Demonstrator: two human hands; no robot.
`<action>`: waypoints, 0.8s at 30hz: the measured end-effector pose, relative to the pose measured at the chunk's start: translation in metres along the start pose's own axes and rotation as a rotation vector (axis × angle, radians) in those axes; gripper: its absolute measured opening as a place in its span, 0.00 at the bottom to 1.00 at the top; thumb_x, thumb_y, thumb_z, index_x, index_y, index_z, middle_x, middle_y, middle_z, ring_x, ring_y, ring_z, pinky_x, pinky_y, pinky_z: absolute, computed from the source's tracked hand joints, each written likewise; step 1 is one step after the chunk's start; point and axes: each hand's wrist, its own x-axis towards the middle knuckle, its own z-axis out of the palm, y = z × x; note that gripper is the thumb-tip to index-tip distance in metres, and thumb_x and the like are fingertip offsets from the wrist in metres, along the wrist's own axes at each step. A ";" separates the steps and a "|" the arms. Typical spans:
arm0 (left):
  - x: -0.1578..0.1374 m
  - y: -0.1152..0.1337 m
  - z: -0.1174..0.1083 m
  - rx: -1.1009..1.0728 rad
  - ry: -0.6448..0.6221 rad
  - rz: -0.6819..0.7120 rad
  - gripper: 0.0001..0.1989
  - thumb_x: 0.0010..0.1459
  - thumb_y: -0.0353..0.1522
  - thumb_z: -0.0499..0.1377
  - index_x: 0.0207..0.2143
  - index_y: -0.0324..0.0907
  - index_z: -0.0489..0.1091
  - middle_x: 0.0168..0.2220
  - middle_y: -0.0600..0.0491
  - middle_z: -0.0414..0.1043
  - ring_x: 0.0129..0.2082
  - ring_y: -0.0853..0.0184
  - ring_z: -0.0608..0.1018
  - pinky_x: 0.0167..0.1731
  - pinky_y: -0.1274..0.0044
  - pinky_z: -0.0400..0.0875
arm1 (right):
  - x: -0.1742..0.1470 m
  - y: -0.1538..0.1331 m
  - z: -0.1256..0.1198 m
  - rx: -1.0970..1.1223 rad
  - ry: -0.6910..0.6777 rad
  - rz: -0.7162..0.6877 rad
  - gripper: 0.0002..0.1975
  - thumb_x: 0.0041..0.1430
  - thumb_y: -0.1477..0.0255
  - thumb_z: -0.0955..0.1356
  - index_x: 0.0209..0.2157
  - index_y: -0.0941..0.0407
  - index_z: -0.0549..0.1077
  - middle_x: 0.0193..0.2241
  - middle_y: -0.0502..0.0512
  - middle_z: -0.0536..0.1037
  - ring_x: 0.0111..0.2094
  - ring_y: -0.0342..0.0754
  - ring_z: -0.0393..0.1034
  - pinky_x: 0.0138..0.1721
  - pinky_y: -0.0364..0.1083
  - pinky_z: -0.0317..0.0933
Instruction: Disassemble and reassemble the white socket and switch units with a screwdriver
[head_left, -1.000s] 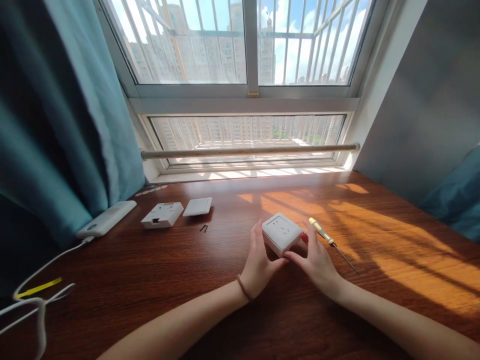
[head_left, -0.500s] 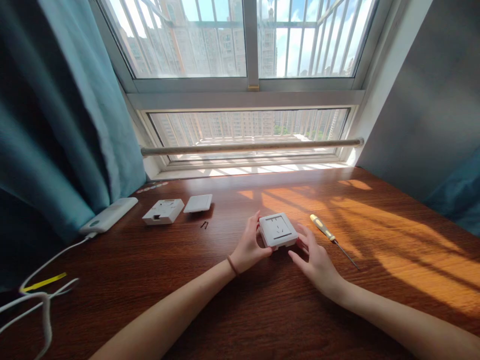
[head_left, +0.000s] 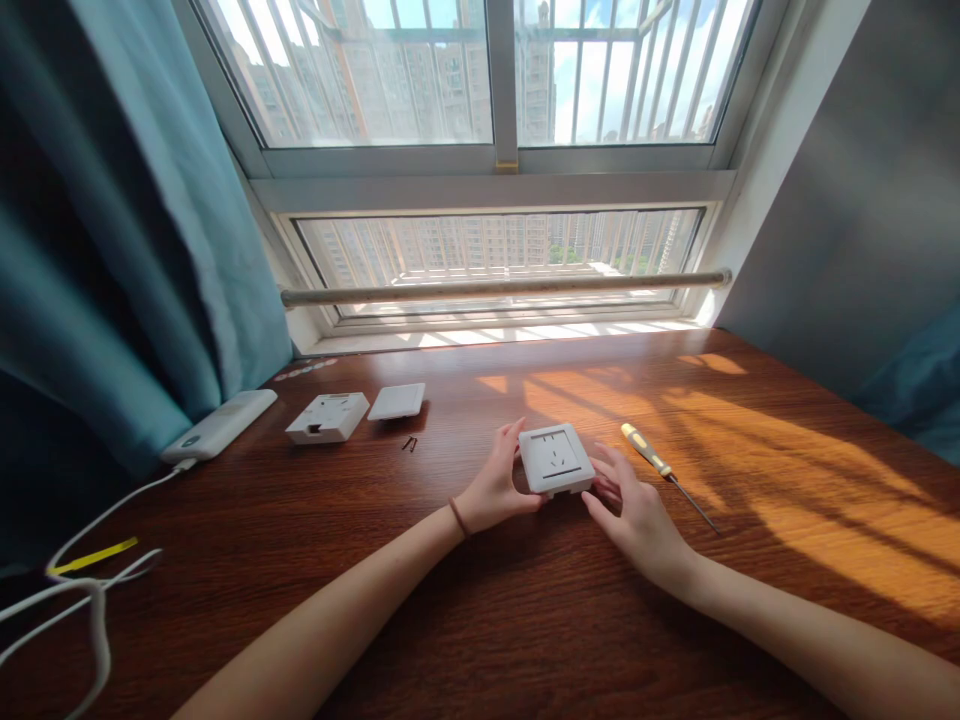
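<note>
A square white wall socket (head_left: 556, 458) with slots in its face is held between my two hands, tilted a little toward me. My left hand (head_left: 491, 488) grips its left side, fingers behind and thumb at the lower front corner. Around the right edge curl the fingers of my right hand (head_left: 637, 515), the thumb near the lower right corner; where those fingertips press is partly hidden. To the right lies a screwdriver (head_left: 646, 450) with a yellow and white handle. Small dark screws (head_left: 409, 443) rest left of my left hand.
Further left on the brown wooden table (head_left: 420, 620) sit a white box (head_left: 328, 418) and a flat white cover plate (head_left: 397, 401). A white power bank (head_left: 221, 425) with a cable (head_left: 112, 508) stands by the blue curtain (head_left: 202, 250). A yellow strip (head_left: 95, 555) lies near the cable.
The socket's face has tipped up slightly toward me. My right hand's thumb has shifted a little to the right and up. Other things stay in place, with a slight camera shift.
</note>
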 end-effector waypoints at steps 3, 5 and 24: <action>0.000 0.001 0.000 0.042 0.001 0.019 0.53 0.39 0.34 0.69 0.61 0.45 0.39 0.58 0.43 0.44 0.59 0.51 0.55 0.59 0.59 0.52 | 0.000 0.000 0.000 0.019 0.016 -0.013 0.28 0.56 0.74 0.64 0.57 0.55 0.51 0.53 0.61 0.68 0.47 0.50 0.70 0.49 0.51 0.65; 0.000 0.000 0.000 0.053 0.006 0.026 0.50 0.41 0.35 0.68 0.60 0.45 0.41 0.57 0.43 0.46 0.59 0.52 0.56 0.59 0.59 0.51 | 0.000 -0.001 -0.001 0.018 0.000 -0.026 0.27 0.57 0.74 0.63 0.57 0.54 0.52 0.52 0.60 0.70 0.47 0.49 0.70 0.49 0.50 0.65; -0.001 0.007 -0.005 0.071 0.087 0.077 0.45 0.43 0.36 0.67 0.59 0.45 0.45 0.58 0.44 0.48 0.59 0.53 0.55 0.60 0.60 0.48 | 0.001 -0.001 -0.007 -0.170 0.079 -0.152 0.23 0.56 0.74 0.64 0.54 0.53 0.60 0.47 0.56 0.73 0.42 0.48 0.72 0.45 0.49 0.67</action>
